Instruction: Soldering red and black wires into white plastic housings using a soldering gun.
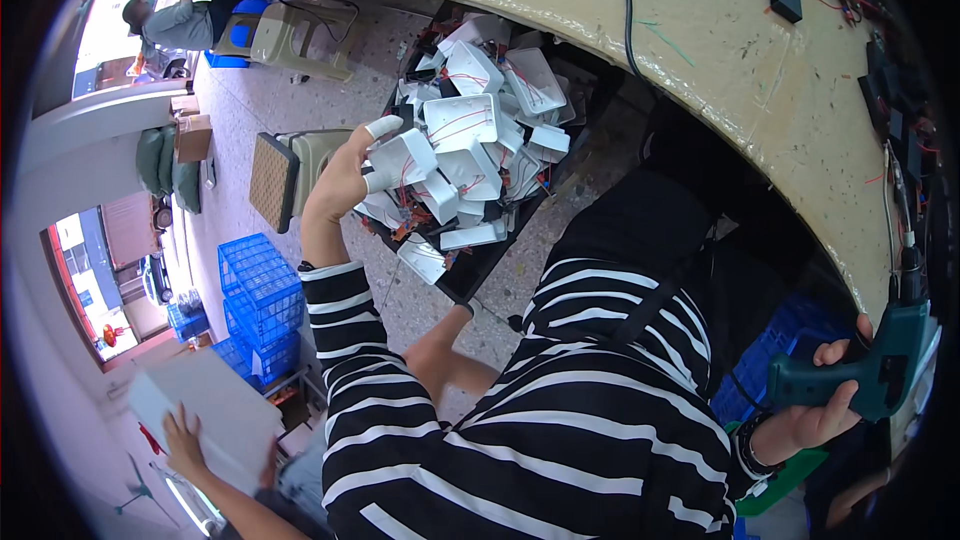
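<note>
Overlapping white box [405, 160] and green drill [892, 365], hands [343, 178] [815, 422] partly hide both.

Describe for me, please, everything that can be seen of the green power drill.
The green power drill is dark teal-green, apparently plastic, with a smooth casing and a pistol grip. Its dark, narrower nose points toward the top of the picture, with a slim, paler piece at its tip. It lies sideways at the far right of the view, by the edge of the table, with the right hand around its grip. Whether it touches the table, or is running, I cannot tell.
</note>
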The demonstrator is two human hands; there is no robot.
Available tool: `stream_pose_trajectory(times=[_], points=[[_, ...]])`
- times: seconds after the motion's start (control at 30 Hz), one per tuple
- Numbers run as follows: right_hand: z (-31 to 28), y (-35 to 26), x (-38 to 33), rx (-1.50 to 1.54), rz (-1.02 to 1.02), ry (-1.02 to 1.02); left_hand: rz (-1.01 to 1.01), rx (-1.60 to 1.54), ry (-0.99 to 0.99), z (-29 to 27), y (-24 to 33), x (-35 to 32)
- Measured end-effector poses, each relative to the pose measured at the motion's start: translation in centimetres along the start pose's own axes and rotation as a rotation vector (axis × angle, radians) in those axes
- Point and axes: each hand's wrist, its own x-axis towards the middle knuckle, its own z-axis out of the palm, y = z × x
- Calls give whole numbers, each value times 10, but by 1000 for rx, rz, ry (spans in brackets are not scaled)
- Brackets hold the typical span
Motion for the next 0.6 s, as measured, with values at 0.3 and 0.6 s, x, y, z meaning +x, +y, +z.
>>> stream_pose_trajectory(times=[0.3, 0.6], points=[[4, 5, 6, 60, -35, -6, 163, -138, 23, -11, 83, 30], [5, -5, 12, 79, -25, 167, 794, 287, 301, 49, 277, 216]])
